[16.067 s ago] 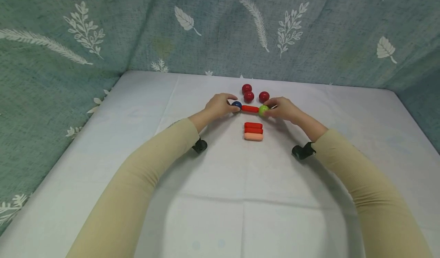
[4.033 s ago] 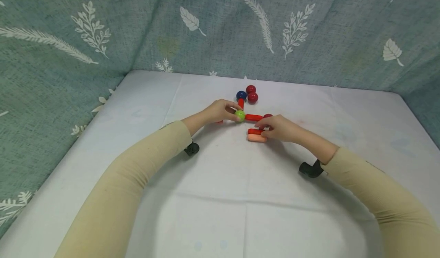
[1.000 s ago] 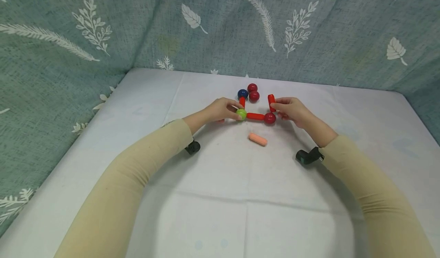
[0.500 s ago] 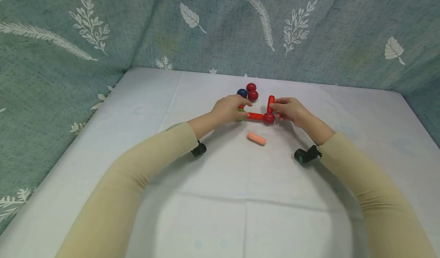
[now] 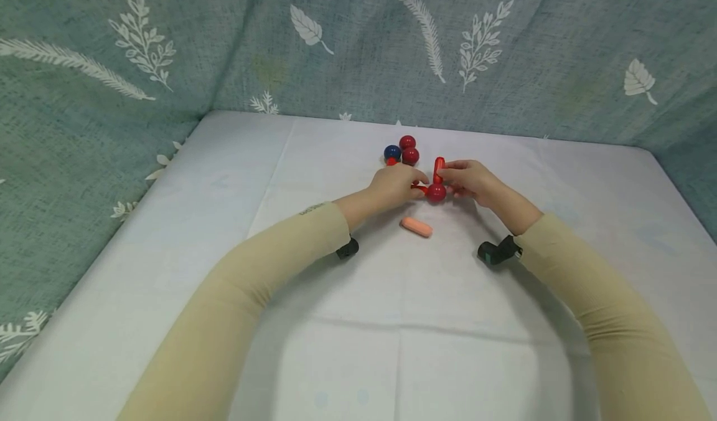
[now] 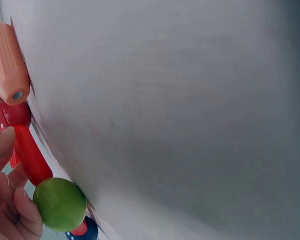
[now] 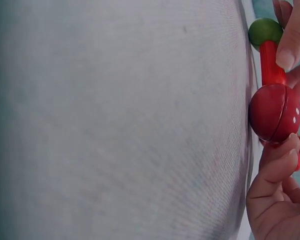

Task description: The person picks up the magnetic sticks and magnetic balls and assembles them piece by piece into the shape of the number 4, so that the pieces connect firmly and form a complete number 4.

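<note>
Fingers of the left hand (image 5: 395, 183) pinch the cross stick (image 6: 32, 156), nearly closed; those of the right hand (image 5: 473, 178) pinch the right stick (image 5: 439, 169), also nearly closed. Just changed: left hand has moved right, off the green ball (image 6: 59, 204) and onto the cross stick near the red ball (image 5: 436, 192). Probably means that corner is being steadied while the right stick gets joined on.

Big to small: leaf-print curtain (image 5: 358, 41) far side; white-covered desk (image 5: 325, 359); tan left sleeve (image 5: 269, 256) and right sleeve (image 5: 610, 296).

Sticks: cross stick runs left-right, green ball to red ball. Right stick points far from red ball, near end against it; full seating can't be told. Left stick (image 5: 391, 161), partly hidden, sits between green ball and blue ball (image 5: 392, 153). Peach stick (image 5: 416, 227) loose, near side, untouched.

Balls: far spare ball (image 5: 407, 141) and near spare ball (image 5: 411, 156) lie together just right of blue ball.
</note>
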`<state>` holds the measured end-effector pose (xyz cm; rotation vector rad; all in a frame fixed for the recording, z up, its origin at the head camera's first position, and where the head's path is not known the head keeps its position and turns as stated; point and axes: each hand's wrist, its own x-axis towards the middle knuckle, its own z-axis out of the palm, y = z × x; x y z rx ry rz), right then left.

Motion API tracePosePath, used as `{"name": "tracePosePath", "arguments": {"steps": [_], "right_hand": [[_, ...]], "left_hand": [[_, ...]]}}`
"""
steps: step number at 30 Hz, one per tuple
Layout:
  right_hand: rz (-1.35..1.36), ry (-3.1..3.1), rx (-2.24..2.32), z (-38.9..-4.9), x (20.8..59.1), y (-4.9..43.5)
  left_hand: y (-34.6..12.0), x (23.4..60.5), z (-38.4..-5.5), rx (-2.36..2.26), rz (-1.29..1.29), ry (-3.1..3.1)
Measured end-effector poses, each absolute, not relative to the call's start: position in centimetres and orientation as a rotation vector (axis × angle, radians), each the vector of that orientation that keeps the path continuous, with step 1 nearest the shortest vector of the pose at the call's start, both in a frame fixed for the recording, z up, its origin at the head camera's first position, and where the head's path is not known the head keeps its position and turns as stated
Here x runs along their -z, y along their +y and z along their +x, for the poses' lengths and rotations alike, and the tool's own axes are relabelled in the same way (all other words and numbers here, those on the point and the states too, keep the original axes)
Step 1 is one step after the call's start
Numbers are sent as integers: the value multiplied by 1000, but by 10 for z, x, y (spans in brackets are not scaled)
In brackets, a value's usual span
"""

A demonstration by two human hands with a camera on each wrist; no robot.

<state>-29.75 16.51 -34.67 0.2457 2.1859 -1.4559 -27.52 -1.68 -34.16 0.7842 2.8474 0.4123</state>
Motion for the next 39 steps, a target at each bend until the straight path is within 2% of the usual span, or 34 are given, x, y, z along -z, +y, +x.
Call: {"name": "tracePosePath", "arguments": {"steps": [12, 39], "right_hand": [[202, 2129, 1420, -300, 348, 165], [52, 2038, 1415, -294, 345, 143]], "left_hand": [[-10, 343, -277, -435, 798, 2889], [-35, 344, -275, -500, 783, 2836]]}}
